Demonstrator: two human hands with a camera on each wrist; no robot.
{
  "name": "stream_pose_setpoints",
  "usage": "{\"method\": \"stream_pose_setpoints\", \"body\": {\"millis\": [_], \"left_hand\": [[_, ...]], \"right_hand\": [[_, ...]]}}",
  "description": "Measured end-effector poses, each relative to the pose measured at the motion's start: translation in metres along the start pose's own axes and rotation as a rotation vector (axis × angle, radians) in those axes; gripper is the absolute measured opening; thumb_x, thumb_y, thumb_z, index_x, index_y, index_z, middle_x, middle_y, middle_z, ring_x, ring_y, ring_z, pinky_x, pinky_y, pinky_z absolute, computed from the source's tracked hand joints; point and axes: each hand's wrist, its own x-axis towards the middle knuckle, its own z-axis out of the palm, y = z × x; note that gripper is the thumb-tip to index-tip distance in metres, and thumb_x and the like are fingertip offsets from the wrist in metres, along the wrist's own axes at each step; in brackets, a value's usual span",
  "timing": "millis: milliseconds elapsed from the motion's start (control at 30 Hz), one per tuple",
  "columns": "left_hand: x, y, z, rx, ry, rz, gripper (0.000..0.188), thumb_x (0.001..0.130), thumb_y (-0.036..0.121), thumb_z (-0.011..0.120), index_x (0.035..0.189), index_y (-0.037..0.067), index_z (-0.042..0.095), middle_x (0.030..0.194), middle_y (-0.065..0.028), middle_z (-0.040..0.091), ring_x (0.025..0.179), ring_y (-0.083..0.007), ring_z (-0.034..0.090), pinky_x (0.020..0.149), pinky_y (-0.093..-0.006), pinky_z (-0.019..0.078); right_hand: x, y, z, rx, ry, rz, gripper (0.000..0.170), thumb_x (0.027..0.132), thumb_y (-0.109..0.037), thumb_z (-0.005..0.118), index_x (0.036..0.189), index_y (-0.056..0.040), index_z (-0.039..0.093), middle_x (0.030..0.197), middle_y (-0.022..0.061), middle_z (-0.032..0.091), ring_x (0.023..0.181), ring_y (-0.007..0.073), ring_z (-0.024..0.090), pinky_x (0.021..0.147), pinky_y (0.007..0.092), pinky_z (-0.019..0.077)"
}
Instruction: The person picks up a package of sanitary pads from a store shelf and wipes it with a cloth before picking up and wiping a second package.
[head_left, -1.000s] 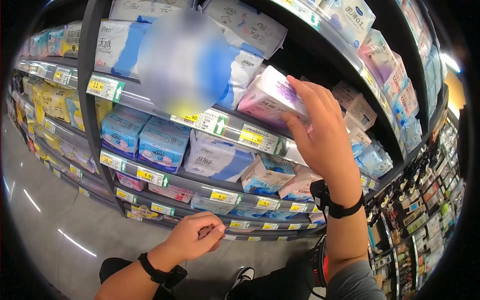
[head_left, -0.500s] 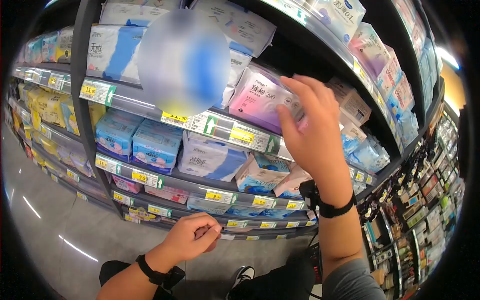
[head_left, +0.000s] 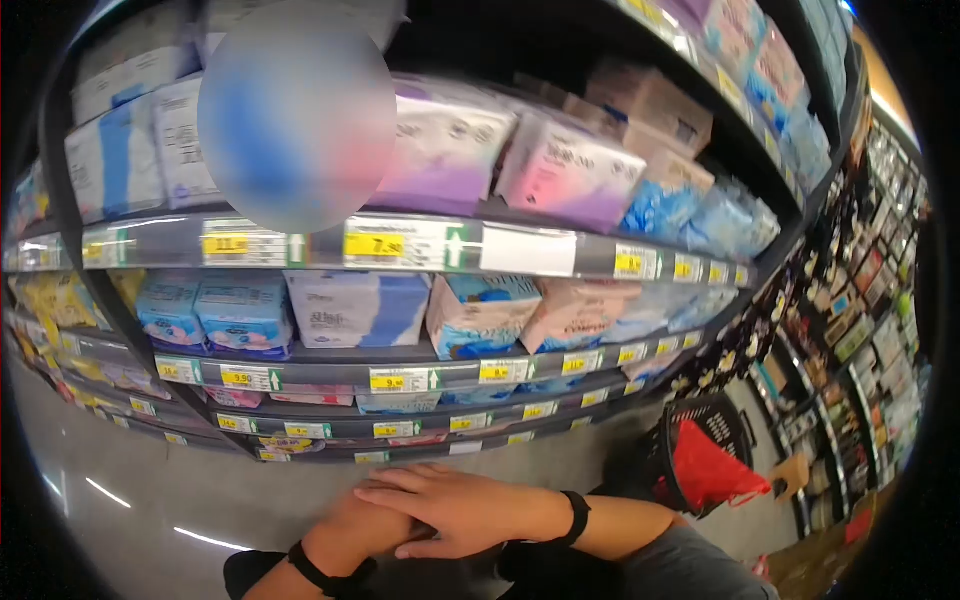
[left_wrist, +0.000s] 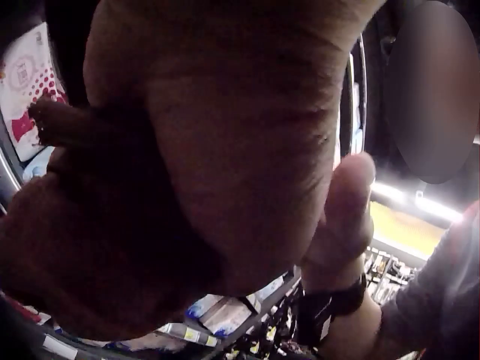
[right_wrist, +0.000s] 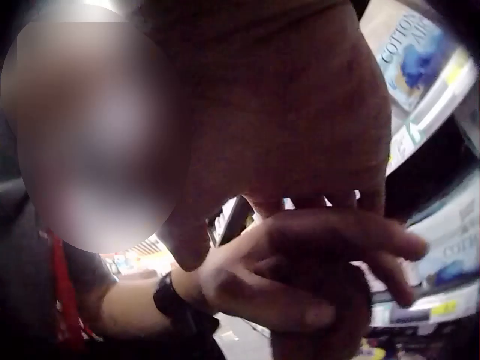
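Observation:
In the head view my right hand (head_left: 470,510) lies across the back of my left hand (head_left: 360,525), low in front of my body, its fingers extended. The left hand is mostly covered there. Its loosely bent fingers (right_wrist: 390,240) show below the right palm in the right wrist view. My left palm (left_wrist: 232,135) fills much of the left wrist view, in shadow. Ahead of both hands, a pink and purple soft pack (head_left: 580,175) stands on the upper shelf. Left of it stands a white and purple pack (head_left: 450,150).
Shelf edges (head_left: 520,250) with price labels run across the front. Below are blue packs (head_left: 245,310), a white and blue pack (head_left: 360,310) and a Cotton box (head_left: 485,310). A black basket (head_left: 665,430) with a red bag (head_left: 710,465) stands at right. Grey floor (head_left: 120,460) shows at left.
My right hand has let go of the pink and purple pack, which stays on the shelf, and has come down onto my left hand. The head view has shifted, bringing the basket into sight.

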Motion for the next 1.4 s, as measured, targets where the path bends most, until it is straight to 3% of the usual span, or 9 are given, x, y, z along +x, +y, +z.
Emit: {"method": "stream_pose_setpoints", "body": {"millis": [267, 400, 467, 567, 700, 833, 1000, 1200, 1400], "left_hand": [[0.017, 0.004, 0.006, -0.092, 0.069, 0.115, 0.040, 0.087, 0.029, 0.076, 0.121, 0.010, 0.073, 0.120, -0.0134, 0.073, 0.093, -0.0363, 0.073, 0.079, -0.0478, 0.0595], [0.024, 0.012, -0.002, -0.202, 0.096, -0.013, 0.037, 0.086, 0.024, 0.076, 0.120, 0.010, 0.073, 0.119, -0.0115, 0.073, 0.088, -0.0333, 0.074, 0.075, -0.0448, 0.0598], [0.034, 0.037, -0.021, -0.319, 0.071, -0.176, 0.038, 0.084, 0.016, 0.076, 0.121, 0.009, 0.073, 0.121, -0.0098, 0.072, 0.083, -0.0295, 0.075, 0.073, -0.0409, 0.0603], [0.050, 0.054, -0.032, -0.312, 0.191, -0.249, 0.043, 0.083, 0.007, 0.074, 0.126, 0.010, 0.074, 0.126, -0.0071, 0.069, 0.085, -0.0233, 0.078, 0.072, -0.0335, 0.0610], [0.045, 0.041, -0.023, -0.358, 0.089, -0.295, 0.042, 0.083, 0.008, 0.075, 0.125, 0.012, 0.075, 0.128, -0.0045, 0.068, 0.086, -0.0182, 0.080, 0.071, -0.0308, 0.0619], [0.042, 0.037, -0.018, -0.241, 0.027, -0.262, 0.036, 0.083, 0.011, 0.075, 0.119, 0.016, 0.077, 0.128, -0.0002, 0.069, 0.083, -0.0156, 0.079, 0.068, -0.0304, 0.0611], [0.042, 0.043, -0.018, -0.189, -0.007, -0.233, 0.034, 0.083, 0.011, 0.075, 0.116, 0.018, 0.078, 0.125, 0.0022, 0.069, 0.079, -0.0123, 0.077, 0.067, -0.0292, 0.0601], [0.041, 0.046, -0.019, -0.200, 0.007, -0.239, 0.033, 0.084, 0.011, 0.075, 0.116, 0.019, 0.078, 0.124, 0.0034, 0.069, 0.077, -0.0110, 0.076, 0.067, -0.0288, 0.0600], [0.040, 0.048, -0.024, -0.187, -0.015, -0.268, 0.032, 0.085, 0.012, 0.075, 0.115, 0.019, 0.078, 0.124, 0.0039, 0.068, 0.078, -0.0104, 0.076, 0.067, -0.0286, 0.0598]], "right_hand": [[-0.013, 0.033, 0.008, 0.183, 0.018, 0.002, 0.072, 0.098, -0.042, 0.074, 0.158, -0.0124, 0.048, 0.156, 0.0211, 0.050, 0.141, 0.0422, 0.050, 0.118, 0.0515, 0.0406], [-0.023, 0.048, -0.009, 0.343, -0.019, 0.015, 0.074, 0.095, -0.038, 0.077, 0.159, -0.0147, 0.048, 0.158, 0.0215, 0.049, 0.141, 0.0433, 0.050, 0.118, 0.0517, 0.0403], [-0.034, 0.050, -0.025, 0.163, 0.214, 0.009, 0.074, 0.092, -0.034, 0.079, 0.157, -0.0137, 0.050, 0.153, 0.0215, 0.052, 0.138, 0.0449, 0.052, 0.117, 0.0522, 0.0408], [-0.051, 0.058, -0.054, -0.060, 0.531, -0.013, 0.066, 0.085, -0.026, 0.081, 0.145, -0.0102, 0.058, 0.141, 0.0211, 0.057, 0.128, 0.0453, 0.056, 0.109, 0.0536, 0.0446], [-0.079, 0.078, -0.084, -0.452, 0.917, 0.068, 0.053, 0.078, -0.015, 0.080, 0.128, -0.0090, 0.064, 0.137, 0.0208, 0.056, 0.127, 0.0425, 0.054, 0.106, 0.0528, 0.0435], [-0.093, 0.091, -0.113, -0.802, 1.144, 0.238, 0.064, 0.077, -0.015, 0.080, 0.138, -0.0093, 0.061, 0.144, 0.0212, 0.054, 0.134, 0.0431, 0.050, 0.112, 0.0545, 0.0378], [-0.109, 0.096, -0.130, -0.942, 1.046, 0.383, 0.091, 0.078, -0.018, 0.080, 0.162, -0.0129, 0.046, 0.144, 0.0213, 0.053, 0.136, 0.0432, 0.047, 0.117, 0.0554, 0.0337], [-0.121, 0.068, -0.141, -1.039, 0.933, 0.546, 0.079, 0.075, -0.020, 0.084, 0.149, -0.0114, 0.058, 0.145, 0.0227, 0.051, 0.135, 0.0427, 0.047, 0.115, 0.0531, 0.0352], [-0.127, 0.067, -0.146, -1.008, 0.811, 0.483, 0.069, 0.072, -0.023, 0.086, 0.135, -0.0089, 0.062, 0.137, 0.0199, 0.056, 0.129, 0.0406, 0.052, 0.112, 0.0518, 0.0356]]}}
